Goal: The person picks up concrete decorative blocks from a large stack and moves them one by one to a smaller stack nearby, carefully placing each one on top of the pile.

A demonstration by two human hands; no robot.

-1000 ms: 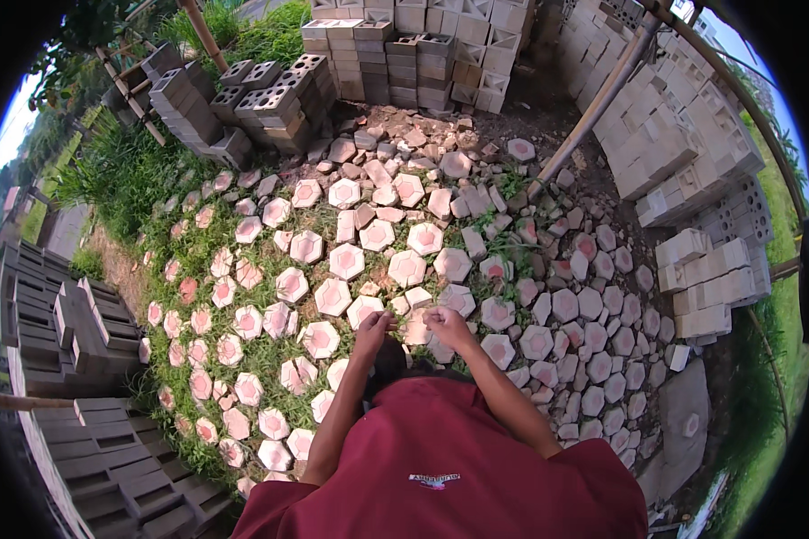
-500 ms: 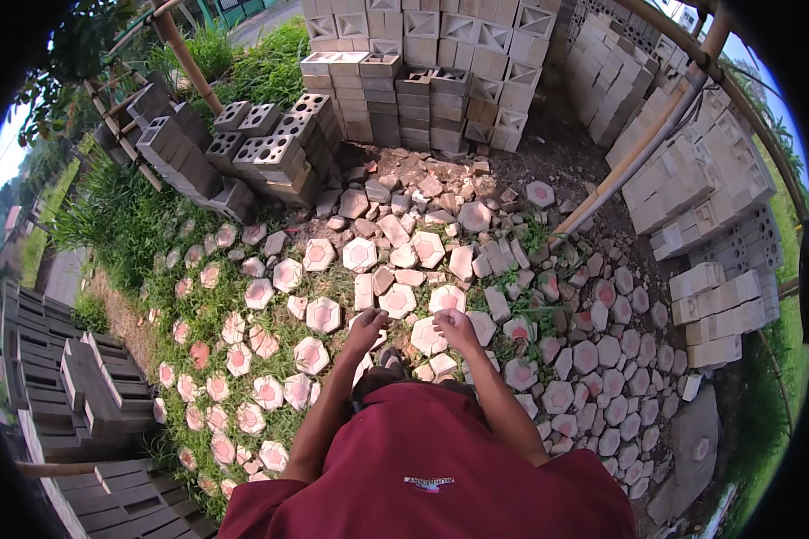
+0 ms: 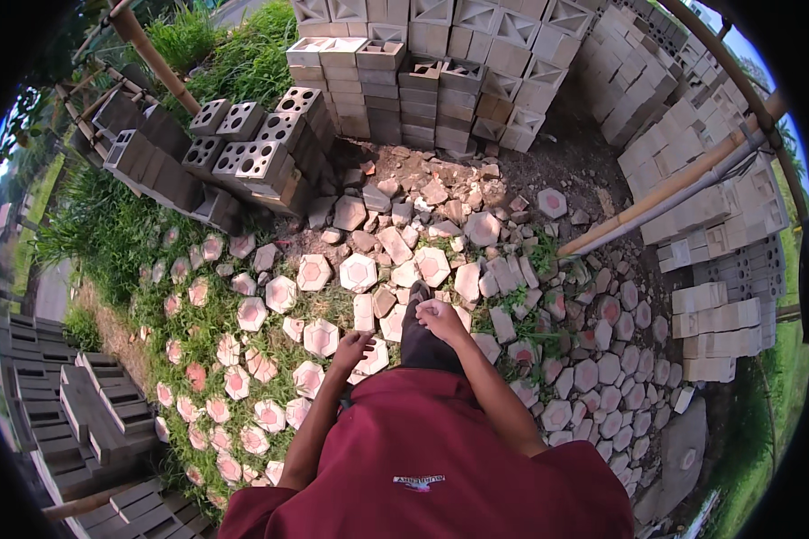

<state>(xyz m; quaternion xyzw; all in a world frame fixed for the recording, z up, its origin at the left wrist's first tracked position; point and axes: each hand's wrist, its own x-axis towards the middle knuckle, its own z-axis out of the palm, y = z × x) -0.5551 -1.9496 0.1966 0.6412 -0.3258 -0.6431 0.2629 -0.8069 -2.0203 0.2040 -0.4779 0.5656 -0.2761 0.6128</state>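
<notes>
As we compare this view with the two before it, the ground slides toward us: the stack of grey concrete blocks (image 3: 422,72) at the far end now fills more of the top, and the perforated blocks (image 3: 252,153) left of that stack sit closer too. We are walking forward over the scattered hexagonal pavers (image 3: 360,271), and one dark-clad leg (image 3: 420,337) now swings out ahead where a second ago both hands hung together over a paver.

Our left hand (image 3: 352,344) has dropped lower and nearer the maroon shirt (image 3: 422,458); its fingers curl loosely, and it holds nothing that we can see. Our right hand (image 3: 440,316) rides a little higher, nearer the block stack, curled closed in a loose fist; whether its grip holds anything we cannot tell. Neither hand touches a paver.

The pavers nearest the hands lie on the dirt just short of the block stack, pale with reddish centres, some flat and some tipped among broken pieces. A bamboo pole (image 3: 683,180) leans across to the right of the stack. We judge that the hands have left the ground work for the moment and that we are moving on across the yard.
</notes>
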